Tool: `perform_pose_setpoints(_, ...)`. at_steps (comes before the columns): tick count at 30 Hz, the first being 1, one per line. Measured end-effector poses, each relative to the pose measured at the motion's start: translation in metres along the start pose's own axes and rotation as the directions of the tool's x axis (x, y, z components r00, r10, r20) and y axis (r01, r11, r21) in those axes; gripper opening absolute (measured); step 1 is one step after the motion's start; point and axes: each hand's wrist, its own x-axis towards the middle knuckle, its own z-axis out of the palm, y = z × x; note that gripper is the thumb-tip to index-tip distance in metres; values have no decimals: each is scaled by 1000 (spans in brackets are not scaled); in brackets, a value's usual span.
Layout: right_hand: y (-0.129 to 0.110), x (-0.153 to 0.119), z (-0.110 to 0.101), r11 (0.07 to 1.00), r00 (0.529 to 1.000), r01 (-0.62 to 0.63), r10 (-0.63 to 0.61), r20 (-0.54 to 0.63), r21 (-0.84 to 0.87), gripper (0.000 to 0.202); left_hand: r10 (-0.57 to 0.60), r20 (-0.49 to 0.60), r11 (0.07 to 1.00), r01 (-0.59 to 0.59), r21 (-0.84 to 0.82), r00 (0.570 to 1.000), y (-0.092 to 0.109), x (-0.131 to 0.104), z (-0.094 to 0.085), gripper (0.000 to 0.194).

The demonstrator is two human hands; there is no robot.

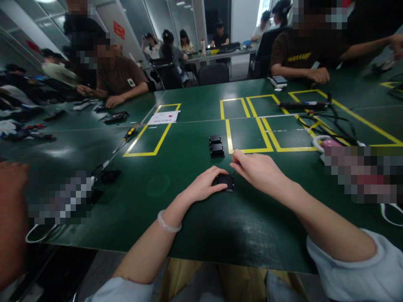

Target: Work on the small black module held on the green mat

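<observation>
A small black rectangular piece [226, 183] lies on the green table [189, 226] in front of me. My left hand [206, 182] grips it from the left, with the thumb along its near side and the fingers over its far side. At its upper right corner my right hand [252, 167] is closed in a pinch. A thin dark sliver shows below those fingertips; what it is I cannot make out. Just beyond, two similar black pieces [216, 146] stand in a row, apart from both hands.
Yellow tape outlines [250, 150] mark the table beyond my hands. A yellow-and-black handled tool [129, 133] lies to the left, near a white paper [163, 118]. On the right are black cables [338, 126] and a tape roll [318, 143]. Several people sit around.
</observation>
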Motion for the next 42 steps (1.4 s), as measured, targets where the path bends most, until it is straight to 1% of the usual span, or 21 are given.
perform_pose_setpoints(5, 0, -2, -3, 996, 1000, 28, -27, -15, 88, 15, -6, -6, 1000, 6, -10, 1000, 2, 0, -1, 32)
perform_pose_setpoints(8, -2, -3, -5, 998, 1000, 16, -15, -17, 67, 14, -5, -9, 1000, 5, -16, 1000, 2, 0, -1, 32)
perform_pose_setpoints(12, -1, -1, -3, 1000, 1000, -4, 4, 3, 11, 21, -6, -6, 1000, 6, -12, 1000, 1, 0, -1, 34)
perform_pose_setpoints(16, 1, -2, -1, 999, 1000, 18, -18, -8, 39, 17, -6, -8, 1000, 6, -20, 1000, 3, -1, -2, 32)
perform_pose_setpoints(22, 0, -3, -5, 999, 1000, 23, -22, -7, 42, 16, -18, -7, 1000, 18, -14, 1000, 4, 0, -1, 33)
perform_pose_setpoints(27, -1, -1, -4, 998, 1000, -10, 11, 23, -59, 21, -16, -8, 1000, 16, -9, 1000, 2, 0, 0, 33)
perform_pose_setpoints(31, 0, -2, -5, 1000, 1000, 13, -13, 25, -5, 17, -12, -2, 1000, 12, -12, 1000, 2, -1, -1, 33)
perform_pose_setpoints(35, -1, -3, -6, 1000, 1000, 13, -13, -22, 27, 15, -20, 3, 1000, 20, -5, 1000, 3, 0, -2, 32)
perform_pose_setpoints(42, 0, -1, -2, 999, 1000, -8, 8, 12, -47, 20, -25, 0, 1000, 25, -7, 1000, 4, 0, -2, 32)
